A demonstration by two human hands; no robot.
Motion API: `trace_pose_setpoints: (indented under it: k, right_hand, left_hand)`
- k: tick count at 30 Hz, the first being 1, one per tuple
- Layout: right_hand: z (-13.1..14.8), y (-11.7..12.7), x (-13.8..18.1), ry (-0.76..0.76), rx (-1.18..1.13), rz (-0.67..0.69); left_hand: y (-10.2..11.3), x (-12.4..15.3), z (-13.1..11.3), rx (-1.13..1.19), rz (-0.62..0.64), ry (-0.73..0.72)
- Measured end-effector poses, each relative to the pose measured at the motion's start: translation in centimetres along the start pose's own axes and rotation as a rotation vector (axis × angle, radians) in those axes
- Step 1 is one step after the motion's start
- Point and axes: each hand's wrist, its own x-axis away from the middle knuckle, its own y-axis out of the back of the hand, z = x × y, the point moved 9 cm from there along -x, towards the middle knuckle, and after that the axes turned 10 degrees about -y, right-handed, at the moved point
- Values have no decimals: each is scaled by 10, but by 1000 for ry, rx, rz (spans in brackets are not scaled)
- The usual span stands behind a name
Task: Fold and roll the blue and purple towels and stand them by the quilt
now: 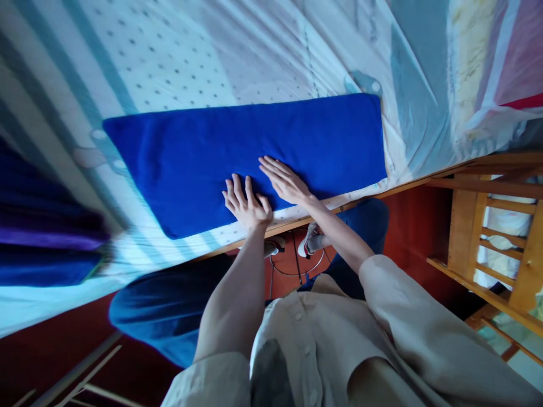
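Observation:
A blue cloth (203, 152) lies spread out in a long rectangle on the patterned bed sheet (169, 68), close to the bed's front edge. My left hand (246, 206) rests on its lower middle part, palm down with the fingers spread. Just to the right, my right hand (285, 181) lies flat on the same cloth, fingers stretched out and pointing up and left. Neither hand grips anything. Slight creases show at the cloth's left end.
Folded dark blue and purple fabric (51, 237) sits on the bed at the left. A wooden bed frame with slats (504, 226) stands at the right. Under my hands runs the wooden bed edge (288, 225). Pinkish bedding (520, 62) lies at the far right.

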Motion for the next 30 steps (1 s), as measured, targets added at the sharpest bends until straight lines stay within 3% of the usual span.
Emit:
trace_pose_setpoints:
  k: [12, 16, 24, 30]
  right_hand:
    - [-134, 151, 76, -299, 274, -278]
    - [-165, 194, 101, -405, 416, -381]
    - [-175, 225, 115, -519, 550, -423]
    - [-177, 233, 106, -485, 408, -527]
  left_hand:
    - [0, -1, -1, -4, 3, -3]
    - [0, -1, 1, -49, -6, 0]
    - [-3, -2, 3, -22, -8, -29]
    - [-8, -3, 8, -1, -13, -39]
